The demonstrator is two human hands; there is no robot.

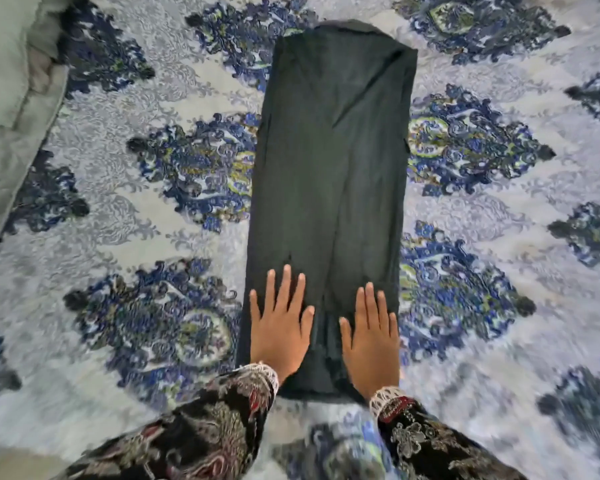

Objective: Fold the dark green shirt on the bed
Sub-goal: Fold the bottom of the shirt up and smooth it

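Observation:
The dark green shirt point(333, 174) lies flat on the bed as a long narrow strip, its sides folded inward, running from near me to the far side. My left hand point(279, 327) rests palm down on its near left part, fingers spread. My right hand point(371, 337) lies flat on the near right part, fingers apart. Neither hand grips the cloth. Both wrists wear dark patterned sleeves with white lace cuffs.
The bed is covered by a pale grey spread with blue ornate medallions point(153, 188). A plain grey-green blanket or pillow point(11, 98) lies bunched at the far left edge.

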